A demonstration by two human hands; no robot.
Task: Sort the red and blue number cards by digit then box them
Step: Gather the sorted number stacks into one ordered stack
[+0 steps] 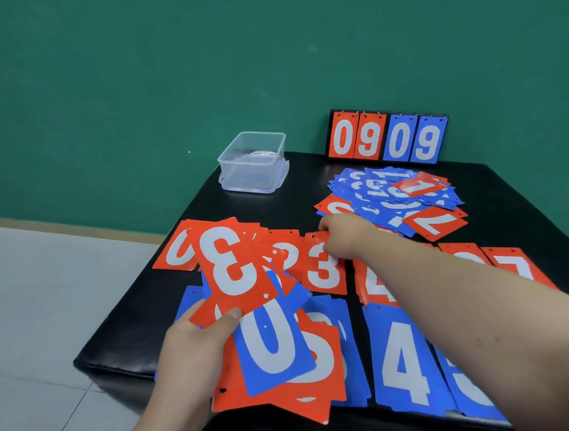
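Even bright light; soft glare on black table [276, 209]; wide-angle edge bending

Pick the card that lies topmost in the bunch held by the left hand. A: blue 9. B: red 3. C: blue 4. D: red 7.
B: the left hand pinches a fanned bunch of cards, and the one under its thumb is the red 3 card, lying over a blue 0 card.

**Colours at the two grips.** Your left hand [194, 343] grips a red top card [233, 266] with a white 3, fanned over a blue card [272, 346] with a white 0. Your right hand [346, 238] pinches a second red card [324, 272], also a white 3. Beyond that grip lies a mostly blue heap [390, 194] on the black table [143, 306].
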